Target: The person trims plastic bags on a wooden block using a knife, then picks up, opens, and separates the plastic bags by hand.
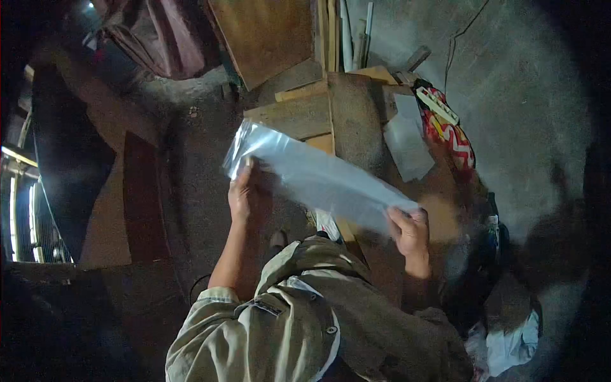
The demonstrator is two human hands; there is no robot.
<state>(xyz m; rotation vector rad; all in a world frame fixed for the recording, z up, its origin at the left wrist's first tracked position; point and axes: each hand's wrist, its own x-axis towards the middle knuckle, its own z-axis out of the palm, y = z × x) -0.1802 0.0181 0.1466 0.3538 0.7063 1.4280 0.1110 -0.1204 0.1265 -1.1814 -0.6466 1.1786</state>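
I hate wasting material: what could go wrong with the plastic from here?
The plastic spans the gap between the left hand and right hand; if either grip loosens, that end could drop. Pulling the hands apart might stretch or tear it. Boards show past its far edge and might snag it if it swings there.

**Glare Is Cutting Through a Dim View**

Gloom is covering most of the view, and black is swallowing the corners in a rounded rim. White light is entering through an opening (33, 213) at the far left and washing out detail there; a small spot is glinting near the top left corner. The plastic (324, 178) is throwing back sharp glare at its left end and is blurring along its lower edge. The right hand (410, 232) is looking slightly soft. Dark shadows are spreading over the grey surface (519, 114) at right, and grain is muddying the darker areas.
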